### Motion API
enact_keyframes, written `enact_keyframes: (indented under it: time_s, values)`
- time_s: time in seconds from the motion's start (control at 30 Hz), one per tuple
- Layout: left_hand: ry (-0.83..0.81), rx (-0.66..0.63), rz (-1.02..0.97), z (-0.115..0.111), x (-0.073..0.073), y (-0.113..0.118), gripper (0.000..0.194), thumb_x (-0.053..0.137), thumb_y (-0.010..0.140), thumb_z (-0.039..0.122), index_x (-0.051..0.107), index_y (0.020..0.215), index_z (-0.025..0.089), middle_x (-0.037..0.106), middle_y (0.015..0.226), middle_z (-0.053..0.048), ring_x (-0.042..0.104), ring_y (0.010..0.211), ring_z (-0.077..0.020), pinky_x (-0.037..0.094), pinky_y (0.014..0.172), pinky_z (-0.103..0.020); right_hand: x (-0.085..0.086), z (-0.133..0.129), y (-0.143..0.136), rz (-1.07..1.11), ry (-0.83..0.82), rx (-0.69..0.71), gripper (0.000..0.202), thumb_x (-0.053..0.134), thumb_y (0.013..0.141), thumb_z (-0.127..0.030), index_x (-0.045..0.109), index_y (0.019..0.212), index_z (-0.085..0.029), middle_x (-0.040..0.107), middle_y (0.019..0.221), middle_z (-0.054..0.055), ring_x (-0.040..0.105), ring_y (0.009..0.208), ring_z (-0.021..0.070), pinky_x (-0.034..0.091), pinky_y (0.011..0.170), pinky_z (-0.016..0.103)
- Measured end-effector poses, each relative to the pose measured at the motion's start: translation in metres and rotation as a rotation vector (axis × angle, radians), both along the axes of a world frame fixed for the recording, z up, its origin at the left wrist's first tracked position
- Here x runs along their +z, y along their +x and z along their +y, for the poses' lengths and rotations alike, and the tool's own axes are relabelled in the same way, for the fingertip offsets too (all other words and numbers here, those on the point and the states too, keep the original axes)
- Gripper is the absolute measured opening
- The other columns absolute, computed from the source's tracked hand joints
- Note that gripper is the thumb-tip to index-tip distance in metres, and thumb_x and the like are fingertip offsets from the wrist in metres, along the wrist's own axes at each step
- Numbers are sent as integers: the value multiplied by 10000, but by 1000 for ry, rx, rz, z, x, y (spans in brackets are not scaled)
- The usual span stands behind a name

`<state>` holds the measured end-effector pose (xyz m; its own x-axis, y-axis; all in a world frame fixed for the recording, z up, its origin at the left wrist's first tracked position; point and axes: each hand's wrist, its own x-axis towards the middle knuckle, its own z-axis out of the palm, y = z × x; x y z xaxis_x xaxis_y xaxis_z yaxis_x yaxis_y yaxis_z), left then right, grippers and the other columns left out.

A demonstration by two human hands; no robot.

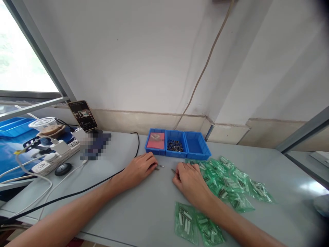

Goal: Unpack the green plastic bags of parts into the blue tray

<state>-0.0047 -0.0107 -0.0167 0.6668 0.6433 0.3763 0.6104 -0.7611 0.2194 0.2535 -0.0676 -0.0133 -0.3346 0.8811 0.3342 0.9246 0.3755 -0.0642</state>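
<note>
My left hand (pixel 143 167) rests on the grey table with its fingers bent together around a small metal pin (pixel 157 168). Just beyond those fingertips a second metal pin (pixel 161 166) lies on the table. My right hand (pixel 188 175) is curled closed, and a small metal piece (pixel 173 171) sticks out at its fingertips. Behind the hands stand three joined blue bins: the left bin (pixel 155 150) holds a red sheet and a small clear bag, the middle one holds many metal pins (pixel 175 145), and the right bin (pixel 194 143) shows a bare bottom.
Green bags (pixel 226 181) of parts are heaped beside and behind my right hand; two more (pixel 185 223) lie nearer. At left are a black cable (pixel 95 185), a mouse (pixel 63 169), a power strip (pixel 61 157), a cup (pixel 46 126) and a propped phone (pixel 83 116).
</note>
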Motion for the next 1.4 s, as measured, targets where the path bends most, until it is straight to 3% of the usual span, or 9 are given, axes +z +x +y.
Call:
enact_keyframes:
  time_s: [0.37,0.63,0.87,1.2,1.4]
  values:
    - [-115,-77,-21,0,6,-3,94,525,1101,234,617,1082,221,641,1086,-37,634,993,-194,510,869,-308,-1,0,-1,4,-42,-10,145,569,927,-109,537,828,-209,720,803,40,657,770,232,310,802,365]
    - [-58,-40,9,2,0,-3,147,494,1119,231,548,984,208,606,997,-19,602,894,-186,476,787,-304,0,2,1,-48,-42,31,140,565,951,-110,571,841,-196,729,806,63,670,787,252,302,798,374]
    - [-23,-9,39,2,-2,0,138,478,1100,184,521,971,207,598,994,-24,593,887,-192,477,809,-319,-3,8,4,-82,10,69,155,563,951,-87,579,838,-191,734,803,74,674,766,258,307,784,381]
    - [9,11,60,-2,2,4,125,527,1070,169,498,957,213,595,972,-10,598,863,-190,459,776,-318,-15,15,3,-22,61,72,153,556,945,-82,563,841,-195,687,769,50,666,754,257,300,759,378]
    - [-31,-8,40,-5,9,3,149,560,1053,151,495,934,213,590,962,-6,589,834,-178,445,746,-302,-13,13,4,31,63,89,164,544,939,-100,507,832,-219,659,767,18,635,720,222,329,753,354]
